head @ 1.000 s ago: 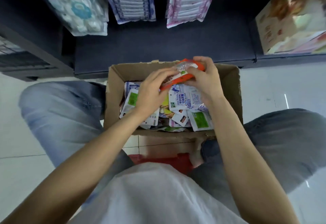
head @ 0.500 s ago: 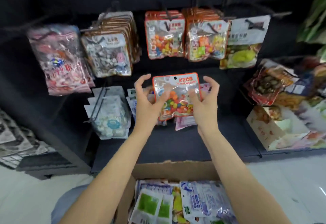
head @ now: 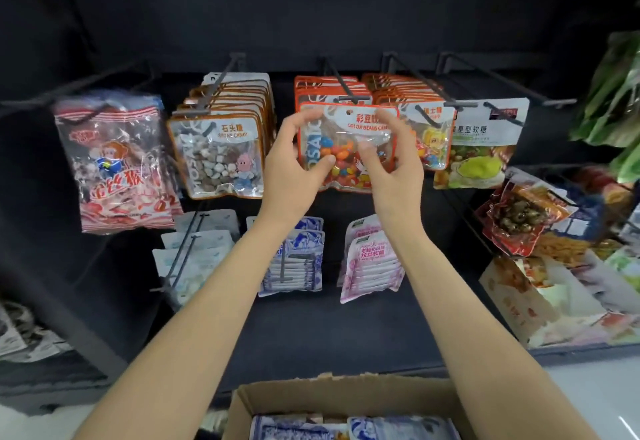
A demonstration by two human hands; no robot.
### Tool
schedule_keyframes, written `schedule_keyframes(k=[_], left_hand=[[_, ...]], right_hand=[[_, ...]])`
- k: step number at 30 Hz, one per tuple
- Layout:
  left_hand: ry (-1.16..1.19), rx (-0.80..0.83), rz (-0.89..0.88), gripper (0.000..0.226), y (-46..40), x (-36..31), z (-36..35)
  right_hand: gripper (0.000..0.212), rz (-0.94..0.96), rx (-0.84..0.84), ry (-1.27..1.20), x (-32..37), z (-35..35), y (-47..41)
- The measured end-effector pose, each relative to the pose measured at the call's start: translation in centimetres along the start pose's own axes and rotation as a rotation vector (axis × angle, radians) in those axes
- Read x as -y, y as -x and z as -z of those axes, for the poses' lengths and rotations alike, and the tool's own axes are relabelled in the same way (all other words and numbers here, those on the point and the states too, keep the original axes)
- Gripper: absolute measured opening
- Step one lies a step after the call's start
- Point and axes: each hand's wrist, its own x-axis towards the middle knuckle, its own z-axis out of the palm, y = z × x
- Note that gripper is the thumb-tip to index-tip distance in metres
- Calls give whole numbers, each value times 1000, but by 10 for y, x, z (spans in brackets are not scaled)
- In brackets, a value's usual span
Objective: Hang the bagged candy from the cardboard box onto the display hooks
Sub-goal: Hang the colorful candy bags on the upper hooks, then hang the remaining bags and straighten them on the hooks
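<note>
Candy bag (head: pixel 349 148), orange-edged with coloured beans showing through its clear front, is being held up by both hands in the head view. Left hand (head: pixel 294 162) is pinching its left edge, thumb on the front and fingers curling behind. Right hand (head: pixel 391 159) is gripping the right side the same way. The bag's punched hole is sitting just below the tip of a display hook (head: pixel 341 88), in front of a row of matching orange bags. Cardboard box (head: pixel 346 401) is sitting below, holding blue-and-white packets.
</note>
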Motion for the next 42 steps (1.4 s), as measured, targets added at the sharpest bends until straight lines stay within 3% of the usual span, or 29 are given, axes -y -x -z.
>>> schedule_keyframes(k=[9,14,16,22,24,27,31,34,38,42], left_hand=[[-86,27,82,67,-10,23,-3],[-371,-44,38,63,-24,38,-9],[-414,-66,39,65,-34,47,-14],[-453,-188,41,74,-57,55,-25],[-471,-181,3,74,-46,56,-26],[-443,-142,-34,67,-11,57,-23],[-410,-155,-63,42,57,66,-4],[-409,-97,-11,27,111,81,17],[-426,91,205,21,182,114,50],[-602,183,474,21,250,166,81]], right_hand=[[44,-101,45,129,-13,-5,-12],[54,296,-25,851,-34,-14,-20],[54,422,35,1082,-46,-19,-22],[61,449,253,1390,-60,-28,-41],[65,404,292,1386,-60,-29,-41],[65,403,222,1256,-63,-26,-22],[48,483,136,1022,-74,-16,32],[31,554,172,931,-88,-4,82],[26,486,488,753,-127,8,160],[24,114,961,796,-176,9,245]])
